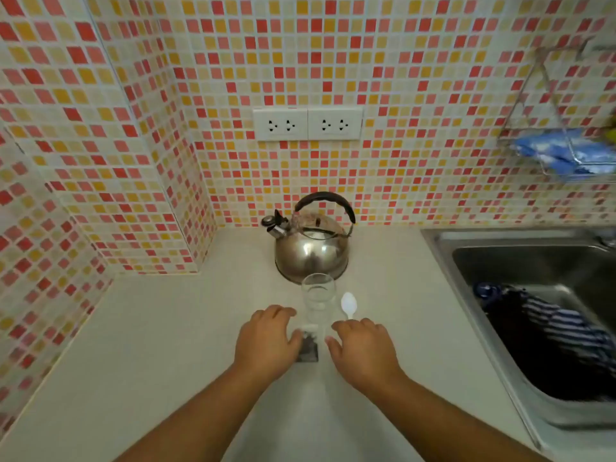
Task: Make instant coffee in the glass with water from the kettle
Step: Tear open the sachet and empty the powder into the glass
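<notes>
A steel kettle [311, 251] with a black handle stands at the back of the white counter [166, 345]. Just in front of it is an empty clear glass [318, 296]. A white plastic spoon [349, 305] lies to the glass's right, bowl pointing away. A small dark coffee sachet [308, 346] lies flat in front of the glass. My left hand [266, 338] rests palm down with its thumb touching the sachet's left edge. My right hand [361, 348] hovers just right of the sachet, fingers apart, covering the spoon's handle end.
A steel sink [500, 248] on the right holds a dark striped cloth [560, 331]. A wire rack [563, 151] with a blue cloth hangs on the tiled wall. Two double sockets [306, 124] sit above the kettle. A tiled wall corner juts out at left.
</notes>
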